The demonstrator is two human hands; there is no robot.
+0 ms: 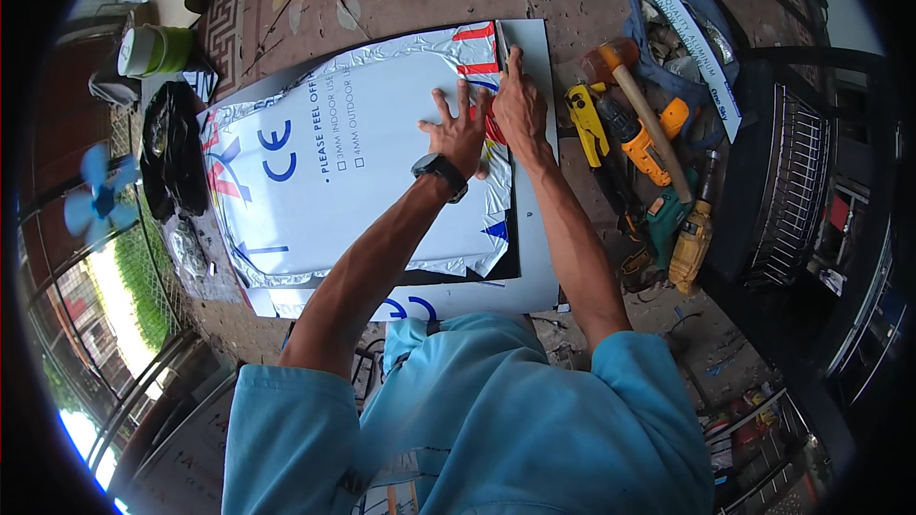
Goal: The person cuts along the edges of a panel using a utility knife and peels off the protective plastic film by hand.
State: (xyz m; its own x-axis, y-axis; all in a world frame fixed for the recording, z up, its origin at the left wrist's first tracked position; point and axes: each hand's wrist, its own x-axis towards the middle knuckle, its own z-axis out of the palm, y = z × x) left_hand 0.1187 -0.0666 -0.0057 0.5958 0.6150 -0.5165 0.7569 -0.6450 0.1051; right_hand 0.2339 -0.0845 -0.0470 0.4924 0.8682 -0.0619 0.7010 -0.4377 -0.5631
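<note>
A white film-covered panel [286,200] with printed marks lies on the table, crinkled silver foil tape [477,257] running round its border. Pressed flat on the panel near its upper right corner is my left hand [458,138], fingers spread, a dark watch on the wrist. Just right of it, my right hand [521,114] is closed at the panel's right edge, index finger stretched forward. A thin, pale, narrow piece [503,36] shows ahead of that finger; what the hand grips is mostly hidden. A larger white sheet [536,229] lies under the panel.
At right lie a mallet [639,100], an orange power drill [649,143], yellow-handled snips [587,124] and a green power tool [668,215]. A long white strip [682,33] crosses behind them. A black bag [172,148] and green-white cup [157,50] are at left.
</note>
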